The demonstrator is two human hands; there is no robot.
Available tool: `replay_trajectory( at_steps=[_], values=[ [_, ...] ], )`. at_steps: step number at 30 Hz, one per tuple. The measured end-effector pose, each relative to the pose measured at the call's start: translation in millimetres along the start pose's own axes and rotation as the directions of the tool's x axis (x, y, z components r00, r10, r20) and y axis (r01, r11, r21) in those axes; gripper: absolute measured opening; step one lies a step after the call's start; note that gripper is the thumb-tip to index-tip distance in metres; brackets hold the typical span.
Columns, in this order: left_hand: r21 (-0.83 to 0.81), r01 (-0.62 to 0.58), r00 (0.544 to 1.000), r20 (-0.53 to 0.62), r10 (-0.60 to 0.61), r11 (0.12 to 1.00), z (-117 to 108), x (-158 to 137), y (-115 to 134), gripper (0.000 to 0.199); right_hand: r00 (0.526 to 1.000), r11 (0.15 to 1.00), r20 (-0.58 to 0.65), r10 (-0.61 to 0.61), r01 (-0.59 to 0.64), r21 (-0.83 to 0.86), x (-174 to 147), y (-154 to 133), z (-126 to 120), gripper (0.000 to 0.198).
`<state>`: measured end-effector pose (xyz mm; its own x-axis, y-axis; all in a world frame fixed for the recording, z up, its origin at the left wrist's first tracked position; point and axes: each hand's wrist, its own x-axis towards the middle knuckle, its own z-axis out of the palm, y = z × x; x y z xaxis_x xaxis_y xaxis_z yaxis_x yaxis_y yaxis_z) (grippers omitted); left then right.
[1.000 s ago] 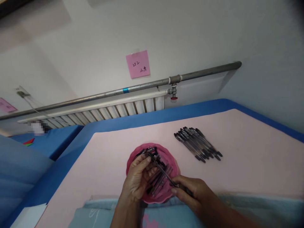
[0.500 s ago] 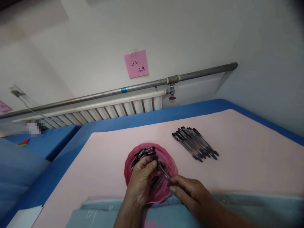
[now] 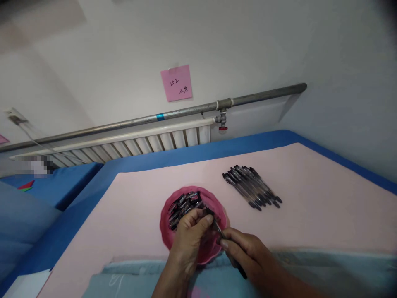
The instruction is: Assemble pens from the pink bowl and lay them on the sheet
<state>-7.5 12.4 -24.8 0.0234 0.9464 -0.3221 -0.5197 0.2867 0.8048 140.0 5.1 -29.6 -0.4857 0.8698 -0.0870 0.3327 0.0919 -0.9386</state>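
Note:
My left hand (image 3: 190,238) is over the pink bowl, thumb and fingers pinched on a black pen cap (image 3: 209,212). In my right hand (image 3: 248,248) is a pen (image 3: 218,228), gripped between thumb and forefinger. Its slim front end points at the cap, and whether the two touch I cannot make out. The pen's dark rear end sticks out below my right palm. Several black-and-clear caps lie heaped in the pink bowl (image 3: 164,225), partly hidden by my left hand.
Right of the bowl, several capped pens (image 3: 251,188) lie side by side on the pale pink sheet (image 3: 130,215). The sheet covers a blue table (image 3: 149,159). Behind it are a white radiator (image 3: 155,142) and a metal pipe (image 3: 124,124). Light-blue cloth (image 3: 130,277) lies along the near edge.
My left hand has shifted slightly right and down with the cap, uncovering more caps in the bowl. The pen's rear end now shows below my right hand. The view has moved a little.

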Motion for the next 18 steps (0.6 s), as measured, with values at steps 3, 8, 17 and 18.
replay_trajectory(
  at_steps=[3,8,17,18],
  values=[
    [0.061,-0.017,0.999,0.035,0.015,0.998,0,-2,-3,0.02,1.0,1.0,-0.02,0.003,-0.002,0.021,-1,2,3,0.028],
    [0.097,-0.019,0.999,0.051,0.014,0.995,3,-3,-2,0.02,0.999,1.0,-0.042,0.009,-0.008,0.021,1,0,2,0.027],
    [0.575,-0.249,0.898,-0.166,0.408,0.779,-33,4,29,0.021,0.974,0.965,-0.208,0.095,-0.038,0.261,21,9,-20,0.032],
    [0.666,-0.255,0.892,-0.118,0.437,0.701,-35,7,28,0.02,0.974,0.962,-0.202,0.1,-0.043,0.27,21,11,-20,0.032]
  ],
)
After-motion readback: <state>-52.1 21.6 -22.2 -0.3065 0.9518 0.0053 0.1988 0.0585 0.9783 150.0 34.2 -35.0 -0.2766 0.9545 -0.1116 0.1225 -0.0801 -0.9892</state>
